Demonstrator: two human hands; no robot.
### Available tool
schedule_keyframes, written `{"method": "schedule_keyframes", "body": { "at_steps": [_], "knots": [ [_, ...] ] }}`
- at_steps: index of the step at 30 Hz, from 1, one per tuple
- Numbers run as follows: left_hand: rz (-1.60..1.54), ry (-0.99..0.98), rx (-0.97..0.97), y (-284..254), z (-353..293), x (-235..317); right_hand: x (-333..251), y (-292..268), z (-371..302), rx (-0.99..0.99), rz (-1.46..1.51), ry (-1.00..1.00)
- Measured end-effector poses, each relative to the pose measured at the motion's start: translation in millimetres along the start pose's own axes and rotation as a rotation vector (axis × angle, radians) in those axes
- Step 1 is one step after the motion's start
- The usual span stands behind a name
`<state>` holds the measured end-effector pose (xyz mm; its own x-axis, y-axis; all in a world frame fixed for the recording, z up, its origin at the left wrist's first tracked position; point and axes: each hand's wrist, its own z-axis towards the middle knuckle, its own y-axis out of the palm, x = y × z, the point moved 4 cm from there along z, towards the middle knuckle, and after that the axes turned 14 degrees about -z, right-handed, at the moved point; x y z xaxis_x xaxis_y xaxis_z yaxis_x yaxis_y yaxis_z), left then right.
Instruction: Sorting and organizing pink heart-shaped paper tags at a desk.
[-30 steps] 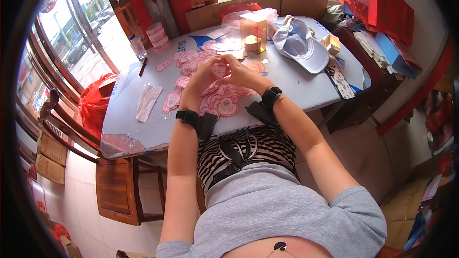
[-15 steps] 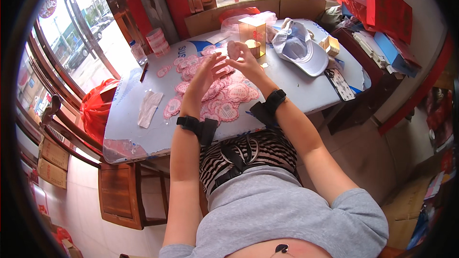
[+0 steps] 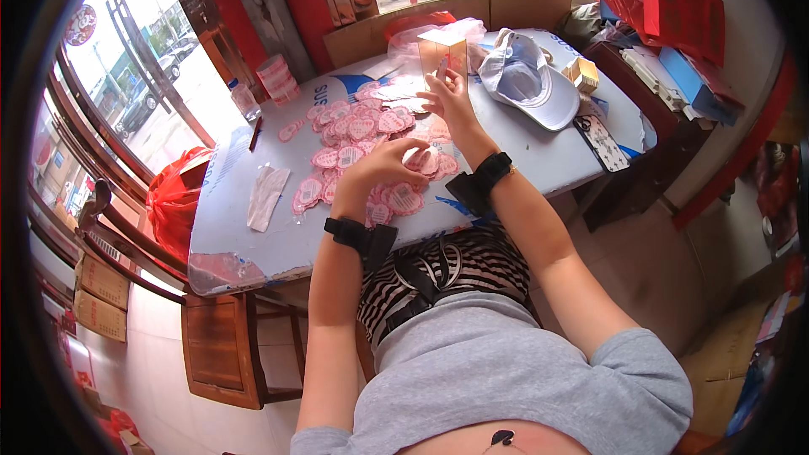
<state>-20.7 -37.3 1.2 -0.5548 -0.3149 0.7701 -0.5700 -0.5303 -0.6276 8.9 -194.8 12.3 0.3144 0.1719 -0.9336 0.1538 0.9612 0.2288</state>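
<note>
A loose pile of pink and white scalloped paper tags [image 3: 362, 126] covers the middle of the table. My left hand [image 3: 383, 164] hovers low over its near part, fingers curved and thumb held apart, with nothing visible in the grip. Farther off, my right hand [image 3: 453, 105] pinches a small pale pink tag [image 3: 442, 69] upright between thumb and fingertips. That tag is at the clear box with gold edges [image 3: 431, 49]; whether it is inside or in front of it, I cannot tell. My fingers partly hide the box's lower part.
Right of the box lies a pale blue cap [image 3: 552, 101], with a phone in a patterned case [image 3: 600, 145] and a stack of small gold-coloured pieces [image 3: 581, 74] near it. At left are a tissue [image 3: 268, 198], a bottle [image 3: 244, 99], tape rolls [image 3: 278, 80] and a pen [image 3: 254, 134].
My right hand has carried the pink tag right to the clear box. My left hand has come away from it, back toward me and down over the pile.
</note>
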Motion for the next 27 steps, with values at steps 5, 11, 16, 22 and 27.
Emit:
{"method": "schedule_keyframes", "body": {
  "at_steps": [5, 11, 16, 22, 27],
  "knots": [
    [0.001, -0.061, 0.037, -2, 6, -7, 0, 0, 0, -0.021, 0.015, -0.035],
    [-0.368, -0.025, 0.141, -5, 9, -14, 0, 1, 0, 0.029, 0.06, -0.039],
    [-0.219, 0.016, 0.328, -19, 11, -22, -1, 2, -3, -0.03, 0.026, -0.03],
    [-0.117, 0.15, 0.65, -37, 14, -31, 3, 2, 1, -0.042, 0.008, -0.028],
    [-0.571, 0.016, 0.798, -45, 9, -41, 11, 11, 2, -0.168, -0.199, 0.014]
  ]
}}
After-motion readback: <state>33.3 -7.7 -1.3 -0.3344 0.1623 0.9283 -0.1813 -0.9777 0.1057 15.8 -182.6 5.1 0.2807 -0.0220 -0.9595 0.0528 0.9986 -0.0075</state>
